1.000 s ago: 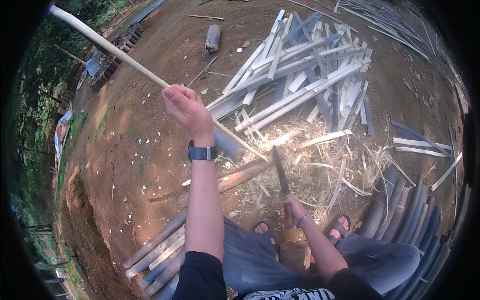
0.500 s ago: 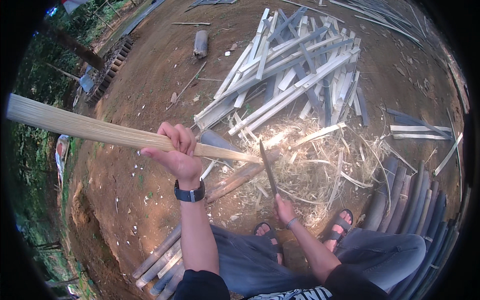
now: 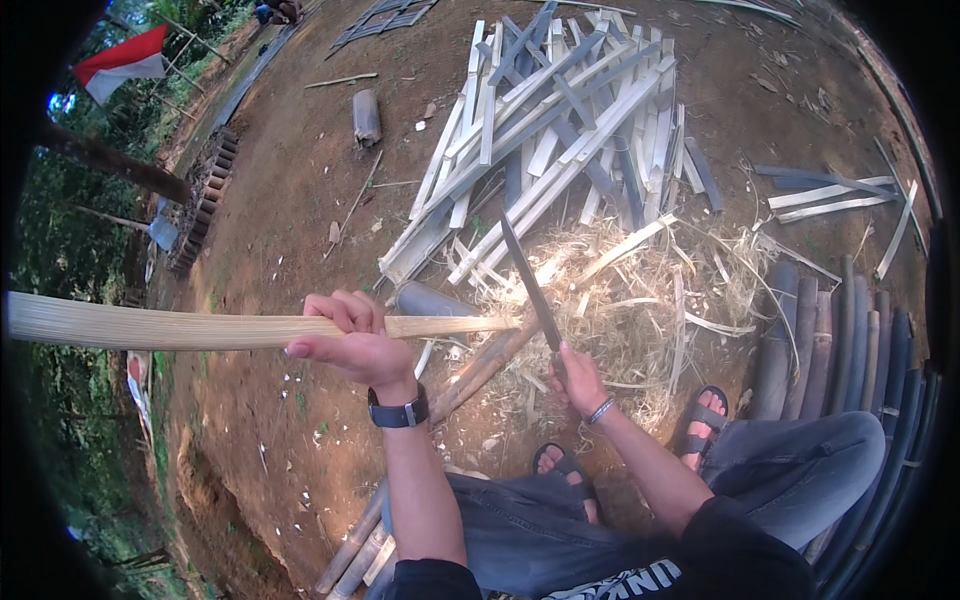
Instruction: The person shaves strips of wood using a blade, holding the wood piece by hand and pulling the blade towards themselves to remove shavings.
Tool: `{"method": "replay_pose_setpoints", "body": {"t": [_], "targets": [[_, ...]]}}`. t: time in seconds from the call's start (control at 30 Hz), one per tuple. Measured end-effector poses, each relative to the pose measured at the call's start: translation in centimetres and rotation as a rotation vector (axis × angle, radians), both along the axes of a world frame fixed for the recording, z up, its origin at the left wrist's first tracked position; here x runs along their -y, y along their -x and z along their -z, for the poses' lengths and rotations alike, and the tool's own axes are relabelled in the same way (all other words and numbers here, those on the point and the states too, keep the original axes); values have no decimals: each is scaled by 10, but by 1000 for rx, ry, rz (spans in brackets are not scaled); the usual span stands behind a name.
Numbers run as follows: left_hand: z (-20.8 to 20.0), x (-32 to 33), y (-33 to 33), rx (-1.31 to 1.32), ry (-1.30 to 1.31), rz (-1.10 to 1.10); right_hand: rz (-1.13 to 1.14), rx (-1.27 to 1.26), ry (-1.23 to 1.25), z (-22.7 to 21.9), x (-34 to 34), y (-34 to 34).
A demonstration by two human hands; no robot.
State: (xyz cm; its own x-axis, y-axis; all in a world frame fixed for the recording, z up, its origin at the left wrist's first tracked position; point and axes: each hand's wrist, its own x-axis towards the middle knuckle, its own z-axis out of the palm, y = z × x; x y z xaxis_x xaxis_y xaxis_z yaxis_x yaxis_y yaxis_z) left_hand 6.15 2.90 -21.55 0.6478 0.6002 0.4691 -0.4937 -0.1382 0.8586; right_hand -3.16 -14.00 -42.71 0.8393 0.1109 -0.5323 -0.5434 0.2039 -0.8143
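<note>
My left hand (image 3: 352,335) is closed round a long, pale bamboo strip (image 3: 200,332), which runs from the far left edge to a narrower end near the middle. In my right hand (image 3: 576,382) is the handle of a machete (image 3: 530,275), its dark blade slanting up and to the left. The strip's narrow end lies just left of the blade, over a brown pole (image 3: 490,365) on the ground. Whether strip and blade touch, I cannot tell. Curly pale shavings (image 3: 640,300) surround the pole's far end.
Split bamboo strips (image 3: 560,120) lie heaped beyond the shavings. Dark bamboo poles (image 3: 850,330) line the right side, and more poles (image 3: 360,560) lie by my left leg. A short bamboo section (image 3: 366,118) is on the dirt, and a red and white flag (image 3: 122,62) hangs far left.
The machete has swung up, its tip now farther up and left. The strip's far left end has dropped, so it lies more level. My view has shifted a little.
</note>
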Motion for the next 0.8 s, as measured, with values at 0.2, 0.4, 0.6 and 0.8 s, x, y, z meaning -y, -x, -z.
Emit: {"method": "replay_pose_setpoints", "body": {"t": [0.2, 0.4, 0.6, 0.8], "targets": [[1, 15, -8, 5, -13, -2, 52, 92, 315, 76, -18, 52], [6, 6, 1, -29, -16, -41, 57, -29, -61, 3, -7, 2], [-1, 11, -6, -21, -32, -53, 209, 170, 43, 7, 1, 26], [7, 12, 6, -47, -84, -86, -82, -58, 234, 37, -6, 22]]}}
